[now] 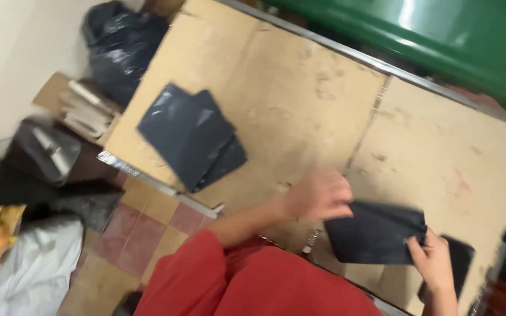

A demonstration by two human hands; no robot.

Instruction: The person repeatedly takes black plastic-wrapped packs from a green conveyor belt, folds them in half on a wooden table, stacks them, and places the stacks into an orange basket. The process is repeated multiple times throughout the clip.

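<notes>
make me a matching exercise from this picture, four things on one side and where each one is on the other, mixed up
Things:
1. stack of dark flat bags
2. folded dark bag
3. black rubbish sack
4. white plastic bag

Places:
a. on the floor at the lower left
b. held between the left hand and right hand
c. lying on the cardboard-covered table, apart from the hands
d. beyond the table's far left corner, by the wall

Pairs: 1-c, 2-b, 3-d, 4-a

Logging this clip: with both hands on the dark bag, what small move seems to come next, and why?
Probably carry the dark bag over onto the stack of dark bags: left hand and right hand hold it folded flat on the table, apart from that stack.
</notes>
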